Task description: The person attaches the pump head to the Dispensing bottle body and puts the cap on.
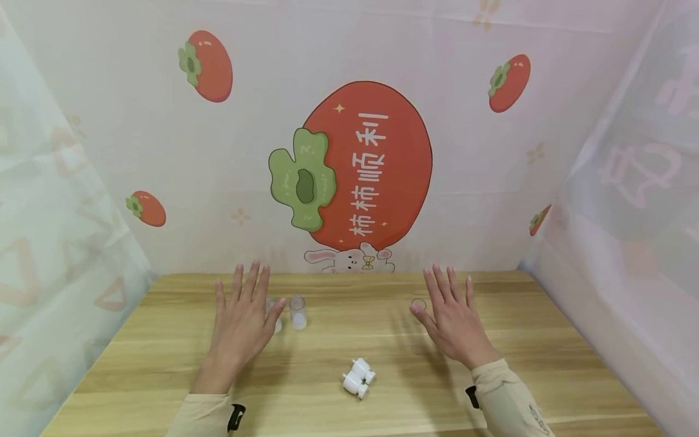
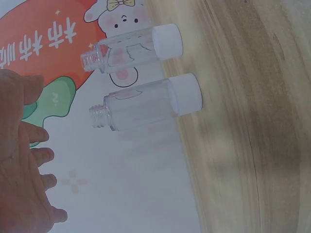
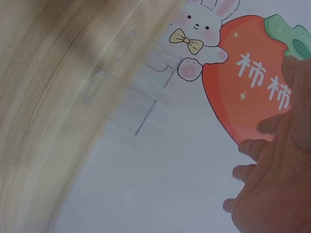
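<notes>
White is seen on the two small tops (image 1: 354, 382) and on the bottoms (image 2: 186, 94) of the clear bottles (image 2: 141, 108). The yellowish table (image 1: 306, 416) is streaked with brown. The pale wall cloth (image 1: 464, 212) is printed with red fruits (image 1: 404, 164) and green leaves (image 1: 283, 173).

Head view, as I receive it on my monitor: bright, diffuse light, seemingly from overhead; soft-edged shadows on the table (image 1: 355, 303), inward of the left hand (image 1: 243, 328) and right hand (image 1: 453, 328); hangings (image 1: 60, 200) outward of both hands, washed out. Left wrist view: cool, slightly hazy; clear bottles (image 2: 141, 108) beside the left hand, edges soft. Right wrist view: hazy; clear containers (image 3: 122, 103) beside the right hand, faint outlines only.
</notes>
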`<state>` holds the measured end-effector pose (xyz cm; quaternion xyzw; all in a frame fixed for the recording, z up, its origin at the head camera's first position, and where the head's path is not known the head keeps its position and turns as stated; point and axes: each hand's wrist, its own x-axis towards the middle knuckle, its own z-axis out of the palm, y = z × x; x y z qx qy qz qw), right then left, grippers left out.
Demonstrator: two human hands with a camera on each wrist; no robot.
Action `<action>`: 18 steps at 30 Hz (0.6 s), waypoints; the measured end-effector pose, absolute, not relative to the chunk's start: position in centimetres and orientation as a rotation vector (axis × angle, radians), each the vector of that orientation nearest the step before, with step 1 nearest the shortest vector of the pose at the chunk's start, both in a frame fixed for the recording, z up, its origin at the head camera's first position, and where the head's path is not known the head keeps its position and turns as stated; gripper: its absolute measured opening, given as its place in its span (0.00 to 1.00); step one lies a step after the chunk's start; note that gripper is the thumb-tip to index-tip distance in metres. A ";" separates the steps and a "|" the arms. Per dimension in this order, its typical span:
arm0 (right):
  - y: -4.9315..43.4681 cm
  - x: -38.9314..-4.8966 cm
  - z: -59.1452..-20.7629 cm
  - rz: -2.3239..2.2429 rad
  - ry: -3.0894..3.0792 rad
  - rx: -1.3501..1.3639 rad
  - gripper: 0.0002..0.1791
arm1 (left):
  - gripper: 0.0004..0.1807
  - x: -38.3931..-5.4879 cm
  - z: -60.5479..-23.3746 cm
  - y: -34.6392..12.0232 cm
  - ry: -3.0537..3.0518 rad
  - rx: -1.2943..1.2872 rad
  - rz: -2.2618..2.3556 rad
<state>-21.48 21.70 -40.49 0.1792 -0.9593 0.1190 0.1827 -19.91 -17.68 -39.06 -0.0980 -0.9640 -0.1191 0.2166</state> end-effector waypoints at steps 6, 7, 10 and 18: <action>21.8 -21.5 -40.9 0.331 -2.706 0.510 0.43 | 0.39 -20.1 -39.5 -17.8 -2.668 -0.266 -0.345; 21.8 -21.5 -40.9 0.332 -2.705 0.511 0.43 | 0.39 -20.1 -39.5 -17.8 -2.669 -0.265 -0.351; 21.9 -21.5 -40.9 0.340 -2.703 0.516 0.43 | 0.39 -20.2 -39.6 -17.8 -2.672 -0.261 -0.362; 21.7 -21.3 -41.0 0.327 -2.644 0.545 0.40 | 0.39 -20.4 -39.8 -18.0 -2.634 -0.257 -0.508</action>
